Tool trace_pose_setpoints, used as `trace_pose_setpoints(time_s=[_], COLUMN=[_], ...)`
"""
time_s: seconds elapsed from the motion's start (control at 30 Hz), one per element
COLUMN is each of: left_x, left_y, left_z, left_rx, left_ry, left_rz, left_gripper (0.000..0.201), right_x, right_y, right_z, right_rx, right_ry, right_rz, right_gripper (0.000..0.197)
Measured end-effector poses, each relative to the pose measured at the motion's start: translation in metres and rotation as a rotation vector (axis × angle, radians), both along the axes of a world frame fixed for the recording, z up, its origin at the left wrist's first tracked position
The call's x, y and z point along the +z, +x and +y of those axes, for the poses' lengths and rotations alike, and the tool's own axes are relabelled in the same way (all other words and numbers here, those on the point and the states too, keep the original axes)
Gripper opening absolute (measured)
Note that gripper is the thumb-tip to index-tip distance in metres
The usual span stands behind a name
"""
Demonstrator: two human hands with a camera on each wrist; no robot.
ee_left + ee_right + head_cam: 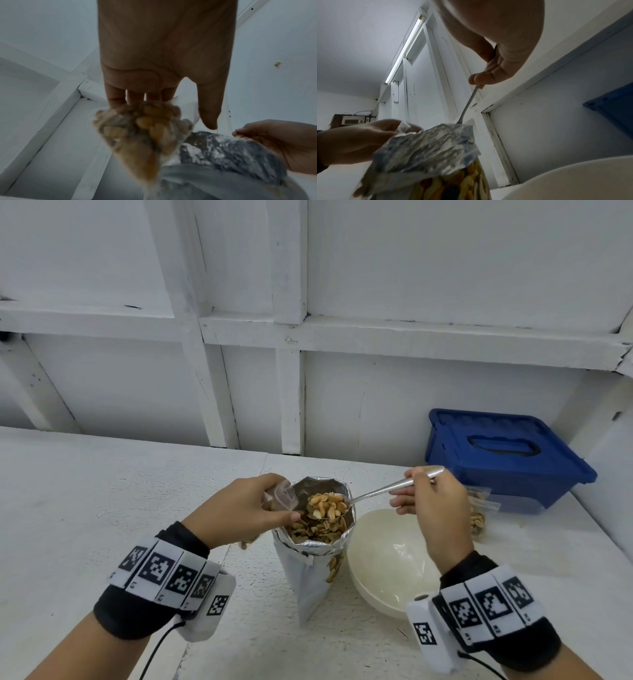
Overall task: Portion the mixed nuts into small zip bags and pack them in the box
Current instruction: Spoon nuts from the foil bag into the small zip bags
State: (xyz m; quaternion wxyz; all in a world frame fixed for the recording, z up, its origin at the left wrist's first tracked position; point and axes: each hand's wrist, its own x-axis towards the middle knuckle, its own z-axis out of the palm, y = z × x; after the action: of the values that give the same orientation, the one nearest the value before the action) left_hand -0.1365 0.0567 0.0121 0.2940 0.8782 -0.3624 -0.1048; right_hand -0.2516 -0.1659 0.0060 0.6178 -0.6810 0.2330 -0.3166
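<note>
A silver foil pouch of mixed nuts [317, 556] stands open on the white table. My left hand [239, 510] holds a small clear zip bag [281, 498] at the pouch's left rim; in the left wrist view the zip bag [142, 134] hangs below my fingers, partly filled with nuts. My right hand [433, 501] grips the handle of a metal spoon [383, 491], whose bowl, heaped with nuts, hovers over the pouch mouth. In the right wrist view the spoon [469, 104] dips behind the foil pouch [428, 147].
A white empty bowl [387, 563] sits just right of the pouch. A blue lidded box [503, 457] stands at the back right against the wall, with a filled zip bag [479, 515] lying in front of it. White wall panels back the table.
</note>
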Motion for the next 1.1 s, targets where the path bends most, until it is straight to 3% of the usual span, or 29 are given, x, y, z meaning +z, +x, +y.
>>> trace_pose_setpoints(time_s=[0.2, 0.37, 0.57, 0.67, 0.9, 1.1], left_x=[0.013, 0.014, 0.007, 0.006, 0.001, -0.004], left_y=[-0.004, -0.007, -0.004, -0.005, -0.004, 0.001], left_z=[-0.012, -0.018, -0.018, -0.021, -0.017, -0.006], left_rx=[-0.013, -0.011, -0.008, 0.012, 0.052, 0.071], left_ry=[0.184, 0.173, 0.041, -0.061, -0.304, -0.369], left_rz=[-0.166, -0.173, -0.049, -0.009, 0.062, 0.074], left_gripper=[0.053, 0.047, 0.057, 0.045, 0.04, 0.059], right_x=[0.02, 0.029, 0.039, 0.049, 0.071, 0.07], right_y=[0.003, 0.012, 0.023, 0.027, 0.019, 0.009], right_z=[-0.007, 0.002, 0.017, 0.026, 0.034, 0.012], right_rx=[-0.013, 0.071, 0.147, 0.172, 0.217, 0.136], right_ry=[-0.028, -0.038, -0.158, -0.332, -0.718, -0.602], right_rz=[-0.083, -0.073, -0.064, -0.102, -0.374, -0.365], right_gripper=[0.018, 0.02, 0.021, 0.018, 0.019, 0.013])
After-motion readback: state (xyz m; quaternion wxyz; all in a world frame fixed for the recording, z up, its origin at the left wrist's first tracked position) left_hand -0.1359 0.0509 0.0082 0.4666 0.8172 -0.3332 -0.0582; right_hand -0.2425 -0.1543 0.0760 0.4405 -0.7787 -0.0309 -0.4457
